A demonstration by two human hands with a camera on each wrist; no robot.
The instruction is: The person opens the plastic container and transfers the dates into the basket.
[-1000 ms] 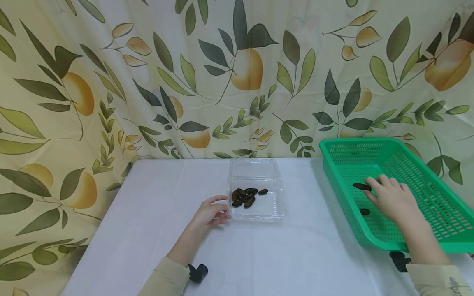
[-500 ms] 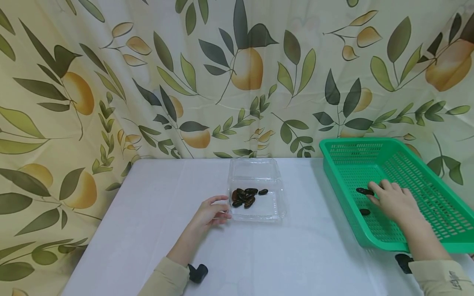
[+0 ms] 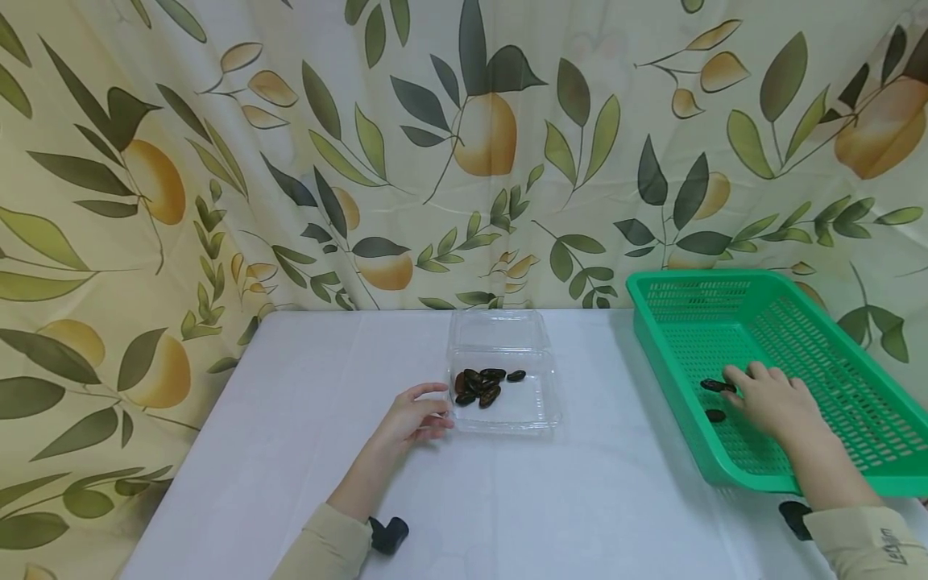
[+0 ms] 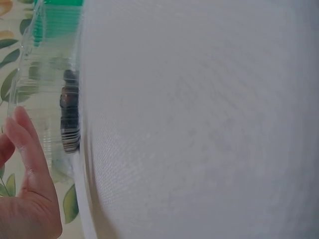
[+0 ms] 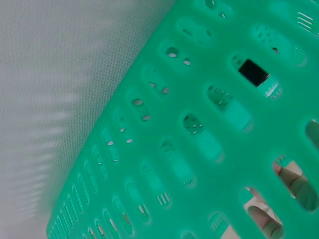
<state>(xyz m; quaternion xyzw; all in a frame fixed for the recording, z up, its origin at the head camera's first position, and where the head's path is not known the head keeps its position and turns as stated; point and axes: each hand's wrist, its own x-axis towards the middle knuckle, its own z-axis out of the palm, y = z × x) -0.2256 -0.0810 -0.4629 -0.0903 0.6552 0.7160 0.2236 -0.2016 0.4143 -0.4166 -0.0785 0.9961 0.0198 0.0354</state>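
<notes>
The left hand (image 3: 413, 417) is at the left edge of the clear container (image 3: 522, 409), thumb and fingers apart, fingertips at its wall. Inside, dark oblong pieces (image 3: 478, 388) bunch toward the left, one lying just apart, with bare floor along the right edge; the lid (image 3: 500, 330) lies back on the far side. A broad stretch of white cloth (image 3: 594, 451) separates this from the green basket (image 3: 754, 482). Near the basket's left wall lies one dark piece (image 3: 715, 416); just beyond, the right hand (image 3: 776, 403) seems to pinch another (image 3: 714, 385), though the right wrist view mostly shows slotted wall.
</notes>
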